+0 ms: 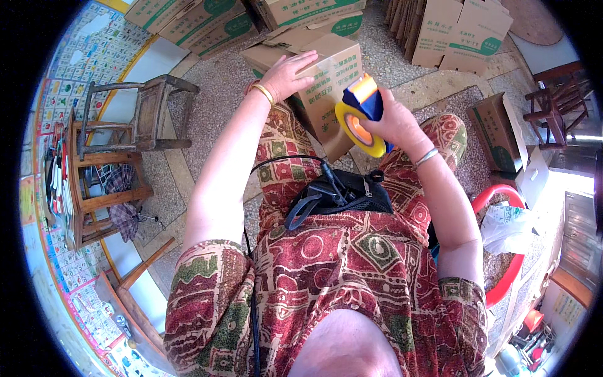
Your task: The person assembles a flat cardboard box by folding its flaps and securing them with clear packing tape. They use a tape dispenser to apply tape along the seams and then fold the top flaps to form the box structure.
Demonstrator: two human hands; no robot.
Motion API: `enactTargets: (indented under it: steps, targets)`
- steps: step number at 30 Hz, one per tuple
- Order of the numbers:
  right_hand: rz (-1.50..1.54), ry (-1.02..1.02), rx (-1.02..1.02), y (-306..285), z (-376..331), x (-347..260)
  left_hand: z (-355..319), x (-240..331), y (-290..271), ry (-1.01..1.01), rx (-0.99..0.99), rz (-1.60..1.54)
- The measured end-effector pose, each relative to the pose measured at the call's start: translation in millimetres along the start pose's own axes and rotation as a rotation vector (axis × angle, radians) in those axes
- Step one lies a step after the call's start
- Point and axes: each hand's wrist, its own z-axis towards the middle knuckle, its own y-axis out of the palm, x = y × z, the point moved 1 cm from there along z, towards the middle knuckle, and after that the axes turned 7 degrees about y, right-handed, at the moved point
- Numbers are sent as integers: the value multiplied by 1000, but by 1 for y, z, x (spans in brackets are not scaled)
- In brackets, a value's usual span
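Observation:
In front of me a brown cardboard box (323,103) with green printing stands tilted between my knees. My left hand (286,78) lies on its upper edge, fingers stretched out and thumb apart. Over to the right, my right hand (397,122) grips a blue and orange tape dispenser (365,99) loaded with a yellow roll of tape (347,120). The dispenser is just right of the box; whether tape runs from it to the cardboard I cannot tell. The box's underside is hidden.
More cartons (195,28) stand at the far left, and flattened cardboard (449,38) leans at the far right. A wooden chair (154,113) is on my left. An open carton (499,132) and a red basin (516,276) with a plastic bag (505,226) sit right. A black pouch (339,191) lies on my lap.

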Motion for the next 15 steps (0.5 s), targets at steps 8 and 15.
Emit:
enactTargets:
  steps: [8,15]
  targets:
    - [-154,53,-63,39,8,7,1,21,-1,59,-61,3]
    - [-243,49,-141,51,15,-3,0,42,-1,-66,-122,11]
